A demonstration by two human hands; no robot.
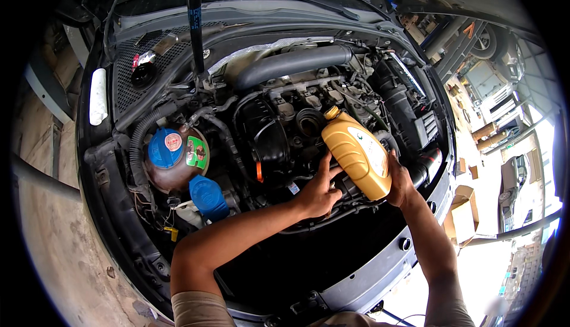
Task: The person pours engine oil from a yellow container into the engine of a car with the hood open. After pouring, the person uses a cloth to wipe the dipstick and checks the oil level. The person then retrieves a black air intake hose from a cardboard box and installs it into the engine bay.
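Observation:
A gold plastic oil bottle (pixel 356 154) leans over the engine, its neck up and to the left. My right hand (pixel 401 180) is closed around the lower right side of the bottle. Beside its left side is my left hand (pixel 320 193), with the index finger stretched out and the fingers apart. Its fingertips lie against or just under the bottle's edge; I cannot tell which. Just left of the bottle's neck, a round dark filler opening (pixel 310 123) shows in the engine top. Whether the neck has a cap on is too small to tell.
At left stand a brown coolant tank with a blue cap (pixel 165 148) and a lower blue cap (pixel 208 196). A black prop (pixel 195 24) rises at the back. A black round cap (pixel 142 76) lies on the cowl, near a white roll (pixel 98 97). Cardboard boxes (pixel 462 214) stand at right.

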